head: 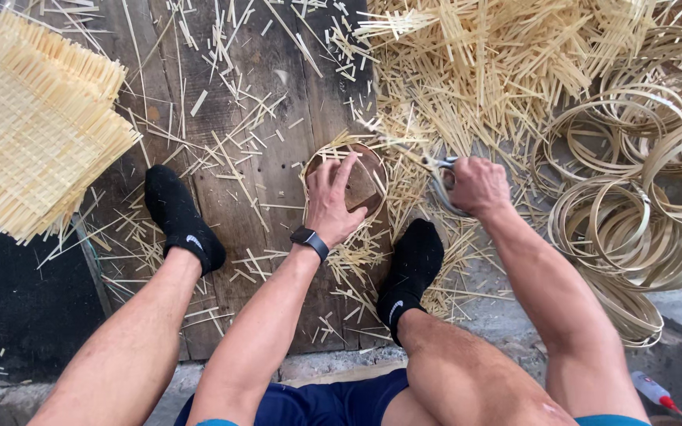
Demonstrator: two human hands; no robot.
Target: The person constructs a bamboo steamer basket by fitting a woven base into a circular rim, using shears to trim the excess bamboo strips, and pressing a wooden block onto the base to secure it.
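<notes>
A person sits on the floor, seen from above, bare legs spread and feet in black socks planted on a dark wooden board (262,158) that serves as the worktop and is strewn with pale bamboo offcuts. To the upper left lies a stack of square woven bamboo mats (33,118), edges fringed with loose strip ends. Across the upper right spreads a large heap of cut bamboo strips (475,63), and beside it, at right, a pile of bent bamboo hoops (633,205), several nested one inside another. Between the feet sits a small round woven basket (349,185), ringed by a hoop, with untrimmed strip ends sticking out around its rim; what it holds is hidden. The left hand (331,201), a dark watch at its wrist, presses flat on top of the basket, fingers spread, apparently to steady it. The right hand (479,185) is closed around scissors (442,167) just beside the basket's rim.
</notes>
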